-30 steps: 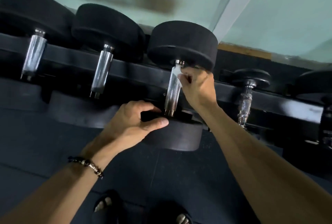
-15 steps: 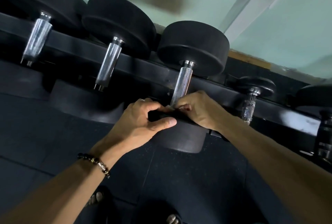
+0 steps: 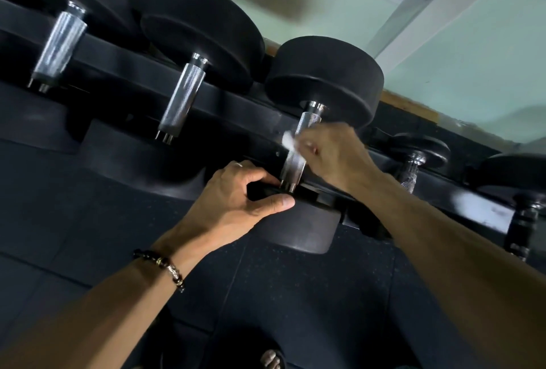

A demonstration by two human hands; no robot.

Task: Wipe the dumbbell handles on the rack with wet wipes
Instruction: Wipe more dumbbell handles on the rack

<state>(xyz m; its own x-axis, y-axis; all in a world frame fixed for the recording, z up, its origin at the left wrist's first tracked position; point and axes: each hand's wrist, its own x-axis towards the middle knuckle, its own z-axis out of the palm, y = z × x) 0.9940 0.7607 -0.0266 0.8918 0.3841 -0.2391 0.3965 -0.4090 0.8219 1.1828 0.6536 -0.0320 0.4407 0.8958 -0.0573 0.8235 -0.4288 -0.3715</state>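
A black dumbbell lies across the rack (image 3: 260, 123), its chrome knurled handle (image 3: 295, 161) running from the far weight (image 3: 325, 79) to the near weight (image 3: 307, 229). My right hand (image 3: 334, 155) holds a white wet wipe (image 3: 291, 144) wrapped against the middle of that handle. My left hand (image 3: 236, 200) grips the top edge of the near weight, thumb across its front. Two more dumbbell handles, one (image 3: 184, 96) and another (image 3: 59, 43), lie on the rack to the left.
A smaller dumbbell (image 3: 412, 167) and another dark one (image 3: 526, 215) sit on the rack to the right. Black rubber floor tiles (image 3: 88, 235) lie below. A pale green wall (image 3: 472, 58) stands behind the rack. My foot (image 3: 270, 359) shows at the bottom edge.
My right hand slid the wipe down the handle to its near end, then back up to the middle. My left hand kept its grip on the near weight.
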